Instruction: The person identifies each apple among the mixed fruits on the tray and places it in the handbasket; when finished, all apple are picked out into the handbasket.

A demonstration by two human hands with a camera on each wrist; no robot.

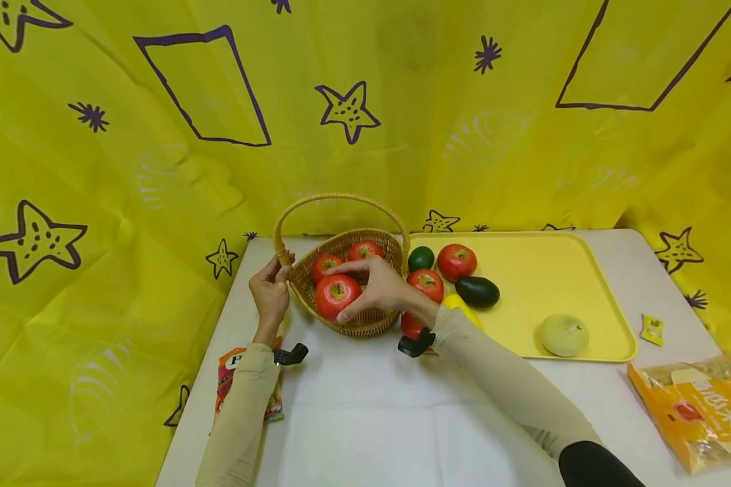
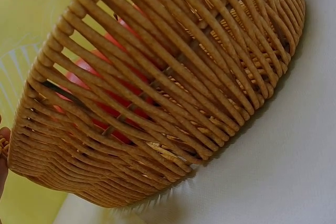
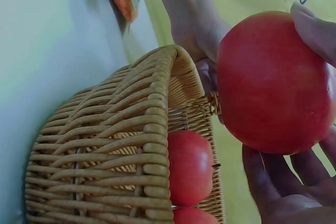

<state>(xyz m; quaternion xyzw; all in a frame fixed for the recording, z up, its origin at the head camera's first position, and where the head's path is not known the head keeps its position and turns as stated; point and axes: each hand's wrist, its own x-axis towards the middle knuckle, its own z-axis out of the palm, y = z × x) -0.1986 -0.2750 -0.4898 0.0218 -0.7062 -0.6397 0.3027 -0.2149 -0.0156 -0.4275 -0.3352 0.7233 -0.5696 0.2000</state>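
Note:
A wicker basket with a tall arched handle stands at the back left of the table. My left hand grips the handle's left foot at the rim. In my right hand is a red apple, held between thumb and fingers above the basket's near-left part; the right wrist view shows the apple clear of the rim. Two more red apples, one at the left and one behind, lie inside. Through the weave in the left wrist view, red fruit shows.
Right of the basket, a yellow tray holds several red fruits, a dark avocado, a green fruit, a yellow fruit and a pale round fruit. Snack bags lie left and right, plus a small yellow packet.

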